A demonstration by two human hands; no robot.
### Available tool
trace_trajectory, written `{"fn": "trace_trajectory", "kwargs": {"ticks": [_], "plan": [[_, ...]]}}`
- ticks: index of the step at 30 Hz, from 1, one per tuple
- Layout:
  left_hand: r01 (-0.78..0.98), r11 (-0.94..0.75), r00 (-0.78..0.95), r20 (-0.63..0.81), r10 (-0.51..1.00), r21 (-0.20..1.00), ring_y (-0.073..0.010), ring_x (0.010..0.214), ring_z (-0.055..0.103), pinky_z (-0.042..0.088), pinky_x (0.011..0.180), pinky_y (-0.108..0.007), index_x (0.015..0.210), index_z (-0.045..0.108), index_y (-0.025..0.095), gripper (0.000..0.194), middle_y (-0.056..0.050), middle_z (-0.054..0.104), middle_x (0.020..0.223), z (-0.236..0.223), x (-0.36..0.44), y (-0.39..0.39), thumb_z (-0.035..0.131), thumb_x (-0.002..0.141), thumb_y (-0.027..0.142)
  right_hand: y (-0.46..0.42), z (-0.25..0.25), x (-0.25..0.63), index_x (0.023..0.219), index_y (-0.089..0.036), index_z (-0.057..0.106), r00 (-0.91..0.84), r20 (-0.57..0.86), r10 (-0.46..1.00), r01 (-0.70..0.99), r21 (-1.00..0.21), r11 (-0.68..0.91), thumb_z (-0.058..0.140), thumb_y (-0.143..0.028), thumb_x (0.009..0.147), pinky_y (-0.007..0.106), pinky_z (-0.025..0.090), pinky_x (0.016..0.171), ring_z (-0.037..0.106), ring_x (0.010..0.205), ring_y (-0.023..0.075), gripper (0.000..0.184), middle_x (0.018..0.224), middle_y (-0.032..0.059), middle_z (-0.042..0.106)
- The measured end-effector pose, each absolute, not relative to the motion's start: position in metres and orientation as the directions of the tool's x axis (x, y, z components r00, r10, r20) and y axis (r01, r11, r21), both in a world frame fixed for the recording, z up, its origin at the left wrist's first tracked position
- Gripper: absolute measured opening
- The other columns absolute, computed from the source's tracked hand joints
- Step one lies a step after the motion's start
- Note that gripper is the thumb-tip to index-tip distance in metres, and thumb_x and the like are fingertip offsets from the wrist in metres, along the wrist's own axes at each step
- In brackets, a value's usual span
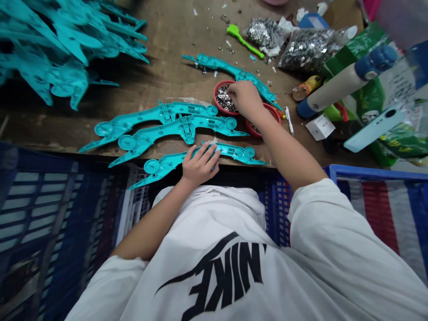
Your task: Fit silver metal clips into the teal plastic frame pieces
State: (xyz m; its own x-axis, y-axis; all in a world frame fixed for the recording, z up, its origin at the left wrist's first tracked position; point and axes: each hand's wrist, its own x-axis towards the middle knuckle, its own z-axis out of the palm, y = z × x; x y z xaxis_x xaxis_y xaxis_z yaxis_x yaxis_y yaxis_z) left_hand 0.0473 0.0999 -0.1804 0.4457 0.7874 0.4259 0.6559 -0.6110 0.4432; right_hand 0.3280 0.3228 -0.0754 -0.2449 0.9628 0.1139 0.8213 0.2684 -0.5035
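My left hand lies with its fingers stretched out over the nearest turquoise plastic part, a long curved piece at the table's front edge. Two similar turquoise parts, a middle one and a farther one, lie side by side just behind it. My right hand reaches into a small red basket full of shiny small metal pieces. Its fingers are pinched together; whatever they hold is hidden. A second red basket sits partly under my right forearm. Beyond the baskets rests another turquoise part.
Many turquoise parts are heaped at the back left. Bags of metal pieces, a green brush, a bottle, a white box and a phone stand or lie to the right. Blue crates flank my lap.
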Motion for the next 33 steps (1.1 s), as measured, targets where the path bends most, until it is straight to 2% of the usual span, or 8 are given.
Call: {"fn": "trace_trajectory", "kwargs": {"ticks": [3,7,10,14,22,25,28,33], "plan": [[0.639,-0.621,0.485,0.388,0.784,0.454,-0.0460,0.166,0.074,0.058,0.141,-0.072,0.157,0.091,0.033,0.047,-0.014,0.078,0.172,-0.169,0.040,0.098,0.073,0.114,0.035,0.298,-0.058,0.323,0.112,-0.026,0.088,-0.094,0.084,0.992,0.758,-0.640,0.126,0.081,-0.021,0.109,0.054,0.063,0.129,0.082,0.127,0.0367,0.009,0.117,0.0126,0.090],[0.641,-0.638,0.525,0.362,0.770,0.427,-0.0471,0.171,0.070,0.054,0.143,-0.074,0.162,0.087,0.025,0.050,-0.017,0.076,0.176,-0.148,0.030,0.095,0.070,0.117,0.037,0.250,-0.044,0.314,0.117,-0.023,0.083,-0.039,-0.066,0.997,0.258,-0.965,-0.053,0.086,-0.018,0.108,0.039,0.073,0.101,0.083,0.095,0.0210,0.012,0.101,0.0029,0.085],[0.638,-0.664,0.567,0.346,0.748,0.390,-0.0457,0.169,0.072,0.055,0.140,-0.074,0.154,0.089,0.024,0.043,-0.017,0.080,0.173,-0.136,0.025,0.096,0.066,0.121,0.038,0.215,-0.038,0.312,0.112,-0.023,0.079,-0.131,-0.150,0.980,-0.116,-0.979,-0.166,0.104,-0.025,0.098,0.028,0.073,0.088,0.082,0.091,0.0152,0.029,0.101,0.0002,0.085],[0.619,-0.685,0.608,0.317,0.727,0.385,-0.0430,0.166,0.075,0.056,0.136,-0.073,0.144,0.091,0.027,0.038,-0.014,0.085,0.166,-0.129,0.020,0.106,0.061,0.122,0.034,0.182,-0.029,0.311,0.105,-0.024,0.072,-0.256,-0.157,0.954,-0.277,-0.933,-0.228,0.122,-0.039,0.078,0.024,0.072,0.078,0.082,0.086,0.0140,0.058,0.099,-0.0013,0.085],[0.593,-0.678,0.615,0.299,0.730,0.435,-0.0434,0.166,0.074,0.048,0.140,-0.078,0.138,0.090,0.027,0.038,-0.015,0.085,0.166,-0.128,0.002,0.145,0.059,0.117,0.034,0.159,-0.026,0.308,0.102,-0.028,0.072,-0.273,-0.084,0.958,-0.126,-0.985,-0.122,0.116,-0.066,0.079,0.031,0.070,0.080,0.079,0.089,0.0184,0.064,0.102,0.0014,0.083],[0.594,-0.672,0.592,0.326,0.738,0.442,-0.0423,0.168,0.072,0.040,0.148,-0.080,0.132,0.089,0.026,0.035,-0.014,0.085,0.166,-0.131,0.007,0.143,0.059,0.115,0.030,0.162,-0.042,0.307,0.098,-0.028,0.075,-0.273,0.010,0.962,0.131,-0.990,0.047,0.101,-0.057,0.091,0.035,0.066,0.081,0.071,0.082,0.0199,0.040,0.090,0.0002,0.076],[0.570,-0.670,0.583,0.341,0.737,0.475,-0.0428,0.172,0.069,0.040,0.151,-0.079,0.126,0.089,0.025,0.031,-0.016,0.083,0.169,-0.139,0.017,0.136,0.062,0.117,0.038,0.165,-0.058,0.305,0.097,-0.026,0.078,-0.371,0.037,0.928,0.465,-0.858,0.220,0.084,-0.039,0.097,0.040,0.063,0.088,0.070,0.086,0.0235,0.014,0.092,0.0024,0.079],[0.544,-0.691,0.577,0.386,0.720,0.477,-0.0379,0.168,0.073,0.038,0.151,-0.079,0.136,0.089,0.034,0.032,-0.010,0.085,0.166,-0.152,0.021,0.134,0.061,0.126,0.046,0.166,-0.070,0.302,0.107,-0.024,0.085,-0.594,-0.038,0.804,0.581,-0.711,0.395,0.071,-0.031,0.106,0.046,0.062,0.106,0.077,0.107,0.0306,0.016,0.117,0.0100,0.087]]}}
